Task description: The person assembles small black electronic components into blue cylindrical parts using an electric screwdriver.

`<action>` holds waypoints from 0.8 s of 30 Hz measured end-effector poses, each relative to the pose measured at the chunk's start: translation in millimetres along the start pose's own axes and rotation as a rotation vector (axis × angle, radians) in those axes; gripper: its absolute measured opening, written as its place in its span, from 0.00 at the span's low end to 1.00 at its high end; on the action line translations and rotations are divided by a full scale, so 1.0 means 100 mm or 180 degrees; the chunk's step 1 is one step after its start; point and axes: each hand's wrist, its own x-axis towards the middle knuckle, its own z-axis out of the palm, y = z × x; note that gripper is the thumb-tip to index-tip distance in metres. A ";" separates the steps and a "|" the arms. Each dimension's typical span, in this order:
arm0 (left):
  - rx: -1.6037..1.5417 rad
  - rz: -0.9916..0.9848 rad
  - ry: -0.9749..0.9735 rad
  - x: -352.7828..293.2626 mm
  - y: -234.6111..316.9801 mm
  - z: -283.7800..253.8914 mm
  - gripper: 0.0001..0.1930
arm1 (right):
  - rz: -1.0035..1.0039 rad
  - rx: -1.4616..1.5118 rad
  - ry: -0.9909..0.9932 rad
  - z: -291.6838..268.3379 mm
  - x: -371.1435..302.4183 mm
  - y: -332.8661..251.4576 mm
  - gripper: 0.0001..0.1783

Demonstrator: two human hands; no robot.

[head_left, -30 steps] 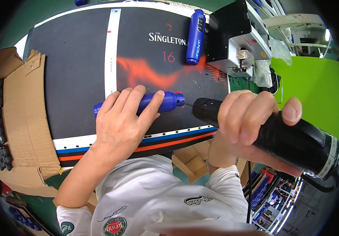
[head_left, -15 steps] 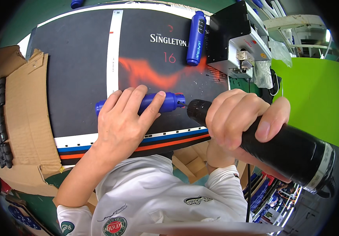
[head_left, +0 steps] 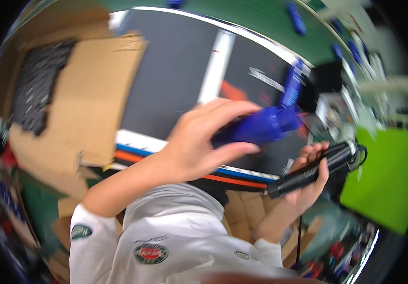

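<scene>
My left hand (head_left: pixel 199 139) is wrapped round a blue cylindrical tube (head_left: pixel 265 125), lifted over the dark printed mat (head_left: pixel 166 75). Motion smears the tube, so its end details cannot be made out. Lower and to the right, my right hand (head_left: pixel 308 182) holds a black electric screwdriver (head_left: pixel 310 175). The screwdriver lies across the palm with my thumb over it, its tip pointing to the lower left, apart from the tube. A second blue tube (head_left: pixel 293 85) lies on the mat behind the held one.
On the left, an open cardboard box (head_left: pixel 95 94) holds a pile of black parts (head_left: pixel 40 85). A black-and-white machine (head_left: pixel 327 85) stands at the mat's right end. Beyond it is a bright green surface (head_left: pixel 379 175). Another blue piece (head_left: pixel 296 19) lies farther back.
The screwdriver has come away from the tube's end and swung down, its tip now pointing lower left. My left hand has raised the tube and moved right. The whole view has turned.
</scene>
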 end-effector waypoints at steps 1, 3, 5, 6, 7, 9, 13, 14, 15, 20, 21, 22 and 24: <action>-0.0862 -0.0231 0.0106 -0.01 0.05 0.00 0.25 | 0.0157 -0.0697 0.0264 -0.04 -0.05 0.11 0.23; -0.2431 -0.0728 0.0002 -0.02 0.15 -0.01 0.29 | 0.0361 -0.1410 -0.0111 0.12 -0.14 0.36 0.25; -0.2279 -0.0534 0.0044 -0.08 0.20 -0.09 0.30 | 0.0614 -0.1382 0.0195 0.08 -0.22 0.49 0.28; -0.2179 -0.0530 0.0138 -0.13 0.23 -0.14 0.30 | 0.0812 -0.1306 0.0110 0.08 -0.21 0.52 0.31; -0.2144 -0.0696 0.0113 -0.19 0.25 -0.19 0.32 | 0.0877 -0.1270 0.0026 0.07 -0.20 0.58 0.31; -0.2088 -0.0858 0.0095 -0.24 0.27 -0.34 0.34 | 0.0819 -0.1059 0.0105 0.10 -0.21 0.69 0.31; 0.2335 0.0128 0.0702 -0.27 0.04 -1.30 0.20 | 0.0674 -0.1171 -0.0222 0.05 -0.14 0.66 0.28; 0.3587 0.0230 0.1069 -0.29 -0.14 -1.75 0.14 | 0.0557 -0.1324 -0.0095 0.06 -0.14 0.65 0.27; 0.4510 -0.0021 0.1507 -0.29 -0.25 -2.05 0.12 | 0.0534 -0.1317 -0.0097 0.04 -0.13 0.63 0.27; 0.5669 -0.0562 0.1132 -0.41 -0.61 -2.61 0.10 | 0.0475 -0.1249 0.0106 -0.01 -0.11 0.59 0.25; 0.5614 -0.0492 0.1099 -0.38 -0.64 -2.60 0.10 | 0.0410 -0.1259 0.0168 -0.02 -0.13 0.57 0.25; 0.5476 -0.0570 0.1201 -0.37 -0.65 -2.58 0.11 | 0.0362 -0.1330 0.0238 -0.04 -0.16 0.54 0.26; 0.5436 -0.0635 0.1258 -0.40 -0.65 -2.55 0.12 | 0.0322 -0.1435 0.0536 0.00 -0.18 0.52 0.27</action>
